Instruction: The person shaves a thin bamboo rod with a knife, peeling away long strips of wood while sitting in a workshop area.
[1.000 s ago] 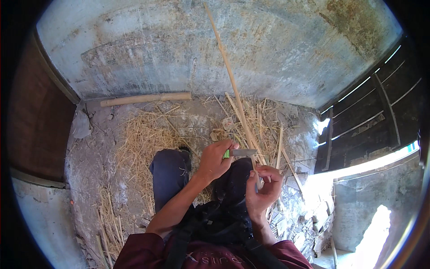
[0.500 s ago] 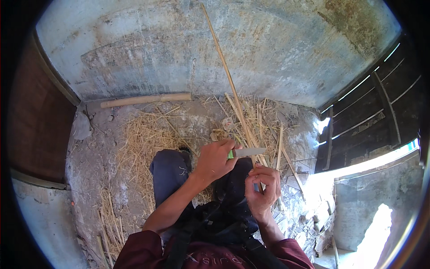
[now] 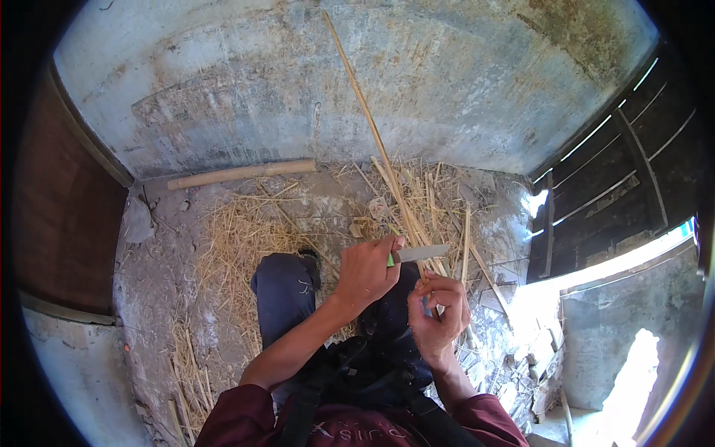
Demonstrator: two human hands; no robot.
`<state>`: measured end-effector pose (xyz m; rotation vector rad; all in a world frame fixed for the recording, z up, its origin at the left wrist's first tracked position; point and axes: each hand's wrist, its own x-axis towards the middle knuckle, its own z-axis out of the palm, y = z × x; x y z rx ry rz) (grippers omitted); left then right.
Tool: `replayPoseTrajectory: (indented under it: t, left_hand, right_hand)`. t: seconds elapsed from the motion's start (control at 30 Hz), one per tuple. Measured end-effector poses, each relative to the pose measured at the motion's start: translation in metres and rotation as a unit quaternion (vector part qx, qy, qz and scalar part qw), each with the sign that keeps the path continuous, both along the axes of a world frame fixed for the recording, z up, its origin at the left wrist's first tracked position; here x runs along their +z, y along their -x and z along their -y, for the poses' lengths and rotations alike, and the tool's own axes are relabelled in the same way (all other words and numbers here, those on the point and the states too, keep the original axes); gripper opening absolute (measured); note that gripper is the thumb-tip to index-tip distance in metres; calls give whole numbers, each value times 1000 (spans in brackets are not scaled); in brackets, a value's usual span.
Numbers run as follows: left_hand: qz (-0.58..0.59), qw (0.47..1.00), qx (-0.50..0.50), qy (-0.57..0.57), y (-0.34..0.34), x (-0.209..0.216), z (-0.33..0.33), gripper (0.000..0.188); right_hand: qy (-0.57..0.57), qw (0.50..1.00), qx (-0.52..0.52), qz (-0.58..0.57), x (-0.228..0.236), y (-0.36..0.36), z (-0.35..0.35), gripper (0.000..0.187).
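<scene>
Since a second ago, the knife (image 3: 423,254) has shifted a little to my right, its tip now reaching farther past the long bamboo strip (image 3: 369,115), and the strip's far end has swung slightly left. Both my hands are at work just over my right knee. My left hand (image 3: 366,272) is curled into a fist around the knife's green handle, with the blade pointing right. That blade lies across the strip near its close end, just beyond my other fingertips; I can't tell whether the edge is biting into it. My right hand (image 3: 439,309) pinches the strip between thumb and fingers, the remaining fingers bent. Something small and blue shows by that palm, too hidden to make out.

From my fingers the strip runs away from me, slanting left, and its thin far end shows up against the stained wall (image 3: 223,112). Beneath it, loose strips (image 3: 466,231) lie among pale shavings on the dusty floor (image 3: 164,268). A bigger heap of straw-like shavings (image 3: 242,231) spreads beyond my left knee (image 3: 283,287). Near the foot of the wall, left of the strip, a thick bamboo pole (image 3: 242,174) lies on its side. Over on my right stands a dark slatted panel (image 3: 603,194), with bright light coming in below it.
</scene>
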<state>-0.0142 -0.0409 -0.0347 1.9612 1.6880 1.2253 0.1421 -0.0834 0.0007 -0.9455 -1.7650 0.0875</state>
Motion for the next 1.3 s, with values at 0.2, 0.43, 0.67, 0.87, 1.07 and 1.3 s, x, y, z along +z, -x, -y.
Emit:
replayPoseTrajectory:
  t: [0.2, 0.43, 0.67, 0.87, 1.07, 1.3]
  left_hand:
    - [-25, 999, 30, -29, -8, -9, -7, 17]
    - [-40, 998, 32, -31, -6, -18, -13, 22]
    - [-2, 995, -74, -62, 15, 1, -11, 50]
    - [-13, 991, -117, -67, 26, -16, -16, 54]
    - [-46, 987, -86, -129, 22, -24, -16, 64]
    - [2, 990, -45, -130, 8, -27, -13, 64]
  right_hand:
    - [2, 1000, -9, -10, 1, -2, -2, 40]
    - [-3, 1000, -8, -2, 2, -4, -2, 38]
    - [-2, 1000, 1, -13, 3, -2, 0, 40]
    - [-1, 1000, -1, -8, 7, -1, 0, 40]
    - [7, 1000, -1, 2, 9, 0, 3, 40]
    - [25, 999, 5, -25, 4, -2, 2, 41]
